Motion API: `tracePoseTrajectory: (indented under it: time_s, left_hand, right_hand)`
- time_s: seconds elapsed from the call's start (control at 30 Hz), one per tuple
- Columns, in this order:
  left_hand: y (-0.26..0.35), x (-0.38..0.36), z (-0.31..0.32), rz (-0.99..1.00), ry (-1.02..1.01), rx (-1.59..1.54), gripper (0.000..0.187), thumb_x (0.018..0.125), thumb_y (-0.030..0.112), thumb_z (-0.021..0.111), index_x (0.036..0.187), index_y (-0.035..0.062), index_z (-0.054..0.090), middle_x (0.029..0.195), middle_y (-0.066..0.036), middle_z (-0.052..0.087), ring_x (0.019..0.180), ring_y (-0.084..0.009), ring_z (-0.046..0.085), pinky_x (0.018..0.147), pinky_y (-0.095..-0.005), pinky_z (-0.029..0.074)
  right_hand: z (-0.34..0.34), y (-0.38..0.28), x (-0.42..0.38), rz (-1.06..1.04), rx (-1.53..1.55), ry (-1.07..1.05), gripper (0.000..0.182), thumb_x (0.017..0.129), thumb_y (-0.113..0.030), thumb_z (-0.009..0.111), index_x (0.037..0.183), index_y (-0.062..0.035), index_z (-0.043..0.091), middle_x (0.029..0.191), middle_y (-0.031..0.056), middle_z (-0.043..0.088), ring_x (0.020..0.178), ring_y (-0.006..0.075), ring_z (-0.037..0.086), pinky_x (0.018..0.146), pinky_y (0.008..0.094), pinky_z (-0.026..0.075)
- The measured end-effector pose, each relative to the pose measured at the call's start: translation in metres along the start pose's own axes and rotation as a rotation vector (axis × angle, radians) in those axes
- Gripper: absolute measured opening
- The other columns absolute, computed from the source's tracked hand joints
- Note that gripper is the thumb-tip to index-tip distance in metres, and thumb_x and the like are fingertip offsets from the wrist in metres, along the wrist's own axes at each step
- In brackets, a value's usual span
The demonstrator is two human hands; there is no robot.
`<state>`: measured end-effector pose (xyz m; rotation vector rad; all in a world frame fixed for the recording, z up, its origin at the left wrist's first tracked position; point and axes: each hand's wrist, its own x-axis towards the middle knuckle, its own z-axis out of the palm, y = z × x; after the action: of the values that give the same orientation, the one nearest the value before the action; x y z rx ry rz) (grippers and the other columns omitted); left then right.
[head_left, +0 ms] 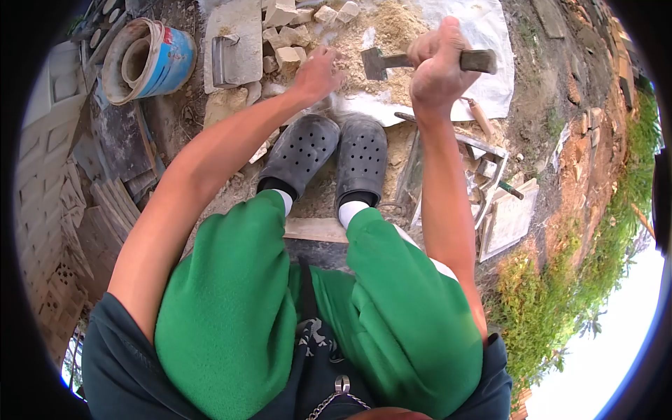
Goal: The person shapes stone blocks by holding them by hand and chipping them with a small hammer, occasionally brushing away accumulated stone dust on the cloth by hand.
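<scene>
My right hand (441, 63) is raised over the white sheet, its fingers wrapped around the wooden handle of a hammer (376, 64). The dull metal head points left, and the handle's end sticks out to the right of the fist. Lower and to the left, my left hand (320, 74) reaches down beside several pale cut stone blocks (288, 59). Its fingers are bent, and what lies under them is hidden and blurred. Sandy chips and dust (392, 31) are spread right of that hand.
Grey clogs (301, 150) stand close below the hands. A blue-and-white bucket (168, 63) is at the left, near a board with a metal piece (225, 61) on it. At the right are a wooden-handled tool (480, 116), a metal frame (493, 150) and a pale slab (509, 218).
</scene>
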<state>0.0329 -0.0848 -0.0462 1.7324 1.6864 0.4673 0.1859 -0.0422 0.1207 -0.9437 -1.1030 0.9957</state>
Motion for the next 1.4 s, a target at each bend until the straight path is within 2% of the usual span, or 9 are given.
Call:
tracePoseTrajectory:
  time_s: [0.23,0.33,0.5,0.63,0.77,0.97,1.17,1.37,1.4]
  left_hand:
    - [-0.006,0.018,0.003,-0.051,-0.128,0.04,0.02,0.085,0.021,0.064,0.094,0.0043,0.07,0.095,-0.016,0.065,0.092,-0.0329,0.063,0.083,-0.0426,0.048]
    - [-0.007,0.018,0.007,-0.018,-0.095,0.02,0.02,0.084,0.021,0.065,0.094,0.0048,0.07,0.094,-0.015,0.066,0.092,-0.0312,0.063,0.082,-0.0412,0.049]
    - [-0.012,0.017,0.005,-0.007,-0.092,-0.042,0.02,0.082,0.018,0.067,0.096,0.0042,0.071,0.095,-0.015,0.067,0.09,-0.0307,0.064,0.081,-0.0399,0.05]
    - [-0.012,0.016,0.005,-0.049,-0.104,-0.062,0.021,0.081,0.017,0.069,0.097,0.0029,0.071,0.095,-0.015,0.067,0.09,-0.03,0.065,0.081,-0.0393,0.05]
    - [-0.012,0.019,0.008,-0.078,-0.12,-0.1,0.023,0.08,0.017,0.07,0.097,0.0029,0.071,0.096,-0.017,0.068,0.091,-0.0309,0.065,0.082,-0.0394,0.05]
    - [-0.01,0.003,0.004,-0.107,0.036,-0.015,0.036,0.082,0.019,0.065,0.113,0.0023,0.064,0.108,-0.022,0.064,0.101,-0.0352,0.063,0.089,-0.0427,0.048]
    - [0.009,-0.016,-0.02,-0.187,-0.19,0.049,0.038,0.081,0.019,0.065,0.113,0.0,0.061,0.117,-0.021,0.059,0.108,-0.0381,0.058,0.094,-0.0435,0.046]
    - [-0.011,-0.011,-0.006,-0.073,-0.212,0.137,0.037,0.078,0.013,0.065,0.113,0.0008,0.059,0.112,-0.023,0.058,0.105,-0.0395,0.058,0.09,-0.0471,0.046]
    - [-0.01,-0.014,-0.009,-0.058,-0.232,0.124,0.036,0.079,0.012,0.064,0.113,0.0008,0.059,0.111,-0.023,0.058,0.104,-0.0401,0.058,0.089,-0.0475,0.047]
  right_hand:
    - [0.011,0.012,-0.008,0.089,-0.135,-0.043,0.047,0.099,-0.018,0.053,0.054,-0.0062,0.045,0.047,-0.0041,0.042,0.044,0.0054,0.037,0.043,0.0266,0.027]
    - [0.011,-0.008,-0.008,-0.064,-0.14,-0.091,0.044,0.1,-0.014,0.046,0.057,-0.0073,0.039,0.05,-0.0013,0.038,0.043,0.0081,0.033,0.043,0.0273,0.029]
    - [0.002,0.033,-0.027,-0.09,-0.12,-0.11,0.045,0.1,-0.019,0.05,0.057,-0.0062,0.045,0.048,-0.0041,0.04,0.044,0.0045,0.036,0.042,0.0255,0.025]
    - [0.014,0.012,-0.004,0.084,-0.043,-0.086,0.046,0.1,-0.019,0.05,0.056,-0.0059,0.046,0.048,-0.0042,0.042,0.045,0.0042,0.037,0.042,0.0248,0.026]
    - [0.02,-0.006,-0.004,-0.016,0.04,-0.146,0.048,0.102,-0.016,0.046,0.056,-0.0084,0.035,0.05,-0.0009,0.036,0.044,0.0081,0.03,0.044,0.0277,0.028]
    - [0.021,0.041,-0.018,0.044,-0.116,-0.133,0.042,0.098,-0.018,0.055,0.059,-0.0037,0.05,0.05,-0.005,0.043,0.047,0.0037,0.038,0.043,0.0256,0.026]
    - [0.023,-0.001,-0.006,0.051,0.093,-0.129,0.043,0.098,-0.018,0.056,0.058,-0.004,0.049,0.049,-0.0051,0.042,0.045,0.0036,0.037,0.042,0.026,0.025]
    - [0.029,0.043,-0.016,-0.033,-0.279,-0.21,0.046,0.101,-0.019,0.048,0.057,-0.0066,0.043,0.05,-0.0028,0.041,0.046,0.0064,0.036,0.044,0.0278,0.029]
    - [0.031,0.038,-0.012,0.106,-0.173,-0.185,0.045,0.099,-0.021,0.052,0.057,-0.0058,0.045,0.05,-0.0045,0.04,0.046,0.0052,0.036,0.043,0.0281,0.027]
